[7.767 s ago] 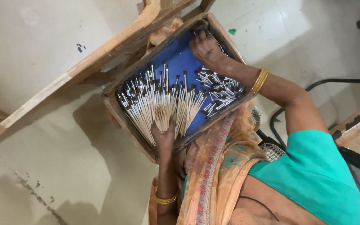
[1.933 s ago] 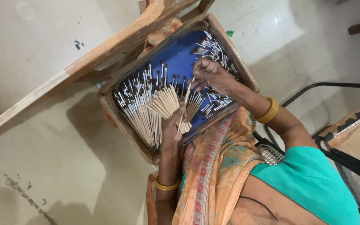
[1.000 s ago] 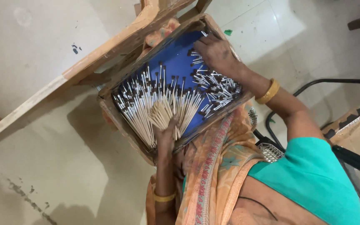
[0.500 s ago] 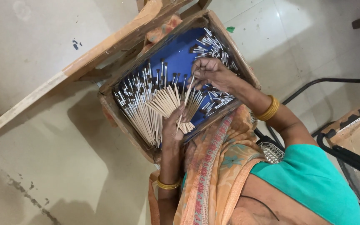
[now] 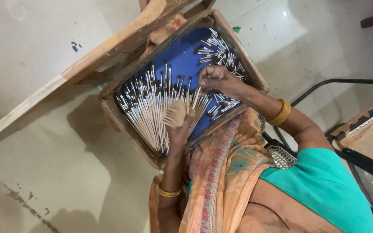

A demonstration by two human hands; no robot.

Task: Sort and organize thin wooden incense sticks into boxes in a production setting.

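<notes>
- Right hand (image 5: 214, 77) has come back from the loose pile (image 5: 221, 47) – its fingers pinch one stick (image 5: 195, 98).
- Left hand (image 5: 178, 125) grips a fanned bundle (image 5: 175, 113), fingers curled tight.
- Both are over the blue tray (image 5: 182, 51) – sticks in rows (image 5: 145, 103) lie inside.

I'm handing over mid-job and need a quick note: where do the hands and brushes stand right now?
Left hand: shut on a bundle of brushes, held over the wooden tray.
Right hand: pinching a single brush beside that bundle.
Done: a long fanned row of brushes lies on the tray's left side.
Left: a loose pile of brushes in the far right corner, and a few more beneath the right wrist, unsorted.
</notes>
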